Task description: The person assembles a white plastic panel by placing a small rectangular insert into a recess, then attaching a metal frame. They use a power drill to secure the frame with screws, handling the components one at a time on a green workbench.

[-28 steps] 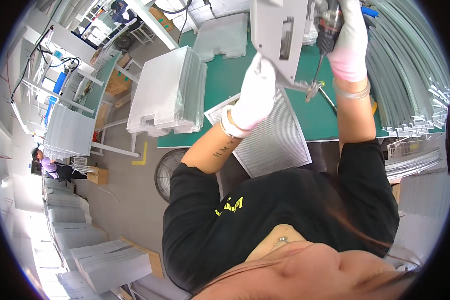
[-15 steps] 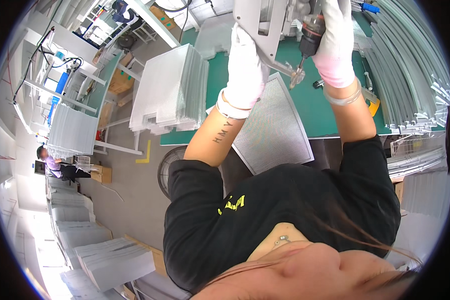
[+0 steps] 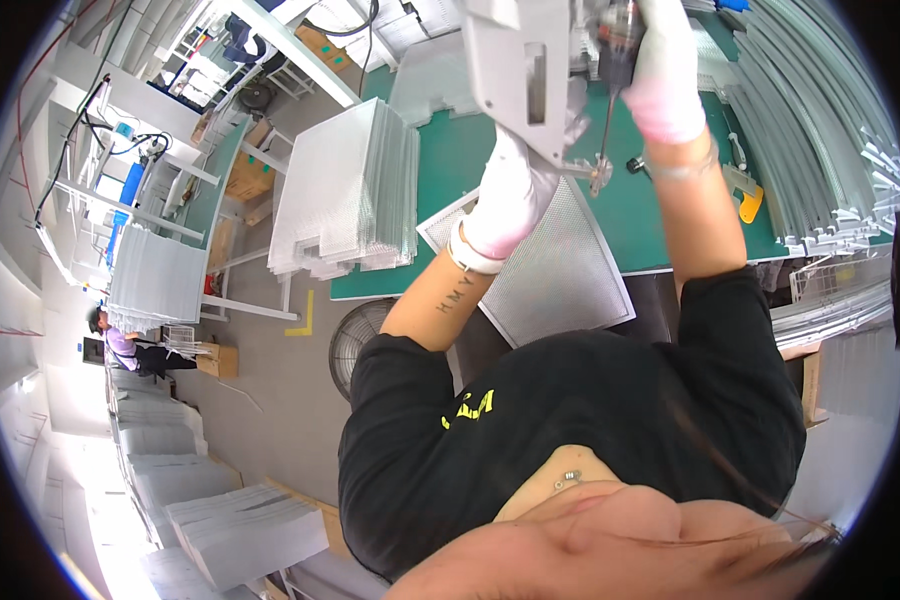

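A grey metal machine part [image 3: 508, 65] with a slot hangs over the bench at the top. My left hand [image 3: 510, 205], in a white glove, is just below it, over the mesh panel; its fingers look curled, and the part and blur hide what they hold, if anything. My right hand [image 3: 667, 85], also gloved, grips a dark power screwdriver [image 3: 618, 60] from its right side. The screwdriver's thin shaft points down to a clear guide tip [image 3: 598, 176]. Below lies a framed silver mesh panel [image 3: 560, 270], overhanging the bench's near edge.
The green bench [image 3: 650, 240] carries stacked mesh panels [image 3: 345, 190] at left and long metal strips [image 3: 820, 120] at right. A yellow-handled tool [image 3: 750, 205] lies near the strips. A floor fan [image 3: 358, 345] stands below the bench. Another person [image 3: 130, 345] is far left.
My left hand has moved down and slightly right, off the metal part's left side. The right hand and screwdriver are slightly higher. The view has shifted a little.
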{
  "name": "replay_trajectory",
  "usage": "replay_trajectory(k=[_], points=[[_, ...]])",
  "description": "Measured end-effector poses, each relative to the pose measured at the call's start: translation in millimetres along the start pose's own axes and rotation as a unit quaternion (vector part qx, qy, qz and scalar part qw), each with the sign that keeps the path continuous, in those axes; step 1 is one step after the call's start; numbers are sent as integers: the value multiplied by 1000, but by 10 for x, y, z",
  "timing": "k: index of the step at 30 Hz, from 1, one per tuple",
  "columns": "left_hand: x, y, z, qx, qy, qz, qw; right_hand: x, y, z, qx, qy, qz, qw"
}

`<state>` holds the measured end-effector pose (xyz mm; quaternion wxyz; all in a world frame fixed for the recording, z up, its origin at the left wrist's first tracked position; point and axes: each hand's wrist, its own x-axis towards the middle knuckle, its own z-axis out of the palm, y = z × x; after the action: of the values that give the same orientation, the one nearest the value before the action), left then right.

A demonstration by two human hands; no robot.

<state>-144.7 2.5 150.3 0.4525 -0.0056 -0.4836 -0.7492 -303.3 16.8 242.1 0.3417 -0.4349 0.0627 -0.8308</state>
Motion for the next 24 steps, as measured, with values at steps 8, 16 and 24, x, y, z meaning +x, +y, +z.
replay_trajectory(k=[8, 16, 24], points=[[-168, 114, -272, 225, -106, 131, 960, 16, 149, -917, 232, -59, 174, 955], [105, 304, 297, 488, -212, 330, 780, -665, 412, -846, 397, -117, 313, 855], [255, 250, 575, 459, -294, 427, 722, -1333, 343, -845, 324, -99, 327, 882]])
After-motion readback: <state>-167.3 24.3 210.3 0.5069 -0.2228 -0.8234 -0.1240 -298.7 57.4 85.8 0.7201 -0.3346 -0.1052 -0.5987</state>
